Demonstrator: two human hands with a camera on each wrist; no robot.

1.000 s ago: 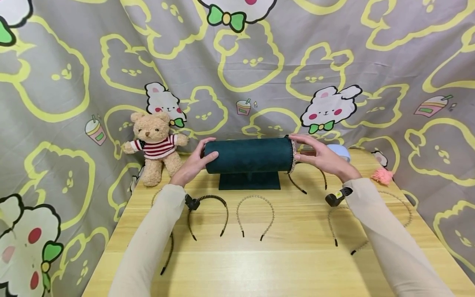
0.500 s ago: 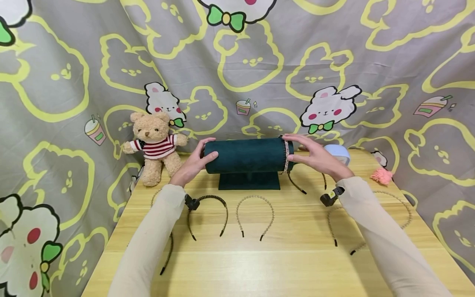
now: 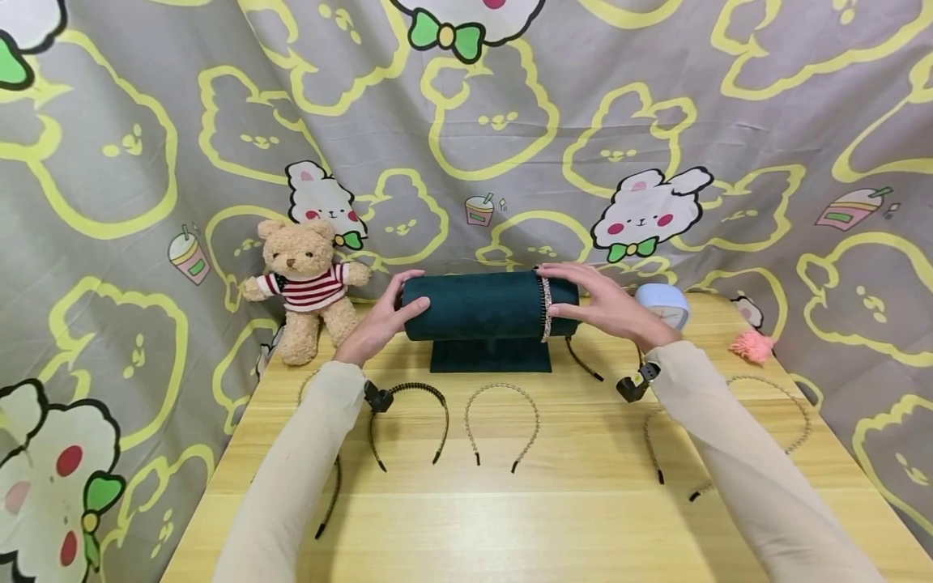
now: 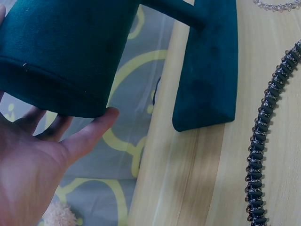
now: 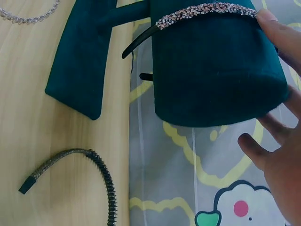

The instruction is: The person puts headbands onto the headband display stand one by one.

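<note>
On the pale wooden tabletop (image 3: 474, 526), past a clear arched beaded headband (image 3: 502, 385): gripping a dark green velvet cylinder (image 3: 474, 308) at one end with the left hand (image 3: 381, 321), holding a glittery pinkish curved headband (image 5: 207, 9) (fitted around the cylinder, near its other end) with the right hand (image 3: 605, 301).

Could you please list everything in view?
Display stand: 1, dark green, back centre
Sparkly headband: 1, pinkish, around stand's cylinder
Other headbands: at least 5, dark or pale, on table
Teddy bear: 1, tan, back left
Clock: 1, pale blue, back right
Fluffy item: 1, pink, right edge
Table: 1, light wood, below
Curtain: 1, patterned grey, behind
Wrist cameras: 2, black, wrists
Sleeves: 2, beige, forearms
Left hand: 1, stand's left end
Right hand: 1, touching sparkly headband
</note>
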